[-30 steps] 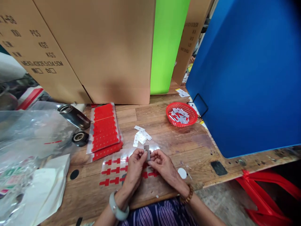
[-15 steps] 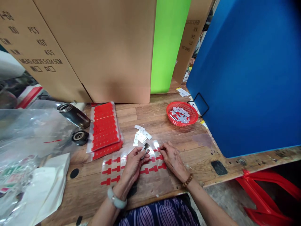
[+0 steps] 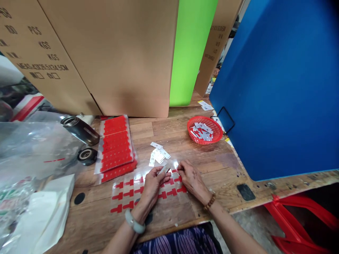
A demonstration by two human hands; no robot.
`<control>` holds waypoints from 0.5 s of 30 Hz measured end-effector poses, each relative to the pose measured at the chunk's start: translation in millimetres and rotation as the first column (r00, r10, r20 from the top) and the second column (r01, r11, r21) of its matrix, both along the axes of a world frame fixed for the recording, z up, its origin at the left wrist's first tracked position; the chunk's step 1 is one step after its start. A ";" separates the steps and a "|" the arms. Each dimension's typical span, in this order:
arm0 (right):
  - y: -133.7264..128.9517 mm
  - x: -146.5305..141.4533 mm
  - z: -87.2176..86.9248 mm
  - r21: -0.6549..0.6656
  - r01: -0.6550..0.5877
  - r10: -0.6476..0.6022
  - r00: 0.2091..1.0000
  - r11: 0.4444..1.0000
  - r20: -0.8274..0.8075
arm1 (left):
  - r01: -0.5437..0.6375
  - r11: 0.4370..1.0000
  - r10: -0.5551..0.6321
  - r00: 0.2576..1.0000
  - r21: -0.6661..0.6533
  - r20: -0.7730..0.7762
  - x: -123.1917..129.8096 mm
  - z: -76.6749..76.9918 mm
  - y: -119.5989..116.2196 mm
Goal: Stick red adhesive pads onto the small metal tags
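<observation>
L hand pinches a small grey plate betw thumb & fingers, holding it tilted just above the clear sheet w/ red T-shaped stickers. R hand lies on the sheet's far right edge, fingers curled w/ tips pressed at a red sticker there; can't tell if it grips anything. Hands near each other, not touching. The sheet lies flat on the wood table, right in front of the person. Just beyond the plate: a loose pile of white plates. Far right: red basket w/ more plates inside. Left of the pile: stack of red sticker sheets, then a dark flask on its side & its cap. Clear plastic bags at far left.
</observation>
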State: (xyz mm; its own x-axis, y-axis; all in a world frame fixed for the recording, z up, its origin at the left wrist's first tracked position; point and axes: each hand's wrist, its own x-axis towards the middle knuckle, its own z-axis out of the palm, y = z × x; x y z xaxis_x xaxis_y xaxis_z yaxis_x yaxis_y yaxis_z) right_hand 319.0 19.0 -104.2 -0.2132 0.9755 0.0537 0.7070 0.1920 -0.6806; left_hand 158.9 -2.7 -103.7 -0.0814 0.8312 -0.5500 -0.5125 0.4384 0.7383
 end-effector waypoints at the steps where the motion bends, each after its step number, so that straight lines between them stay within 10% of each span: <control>1: -1.5 -0.6 0.4 0.016 0.006 -0.006 1.000 1.000 -0.013 | -0.002 1.000 0.003 1.000 -0.003 0.003 -0.4 -1.0 -0.2; 15: -6.7 -9.1 -5.3 0.051 0.102 -0.097 0.992 0.994 -0.079 | -0.037 0.999 0.038 0.998 -0.025 0.045 -1.6 -6.9 0.4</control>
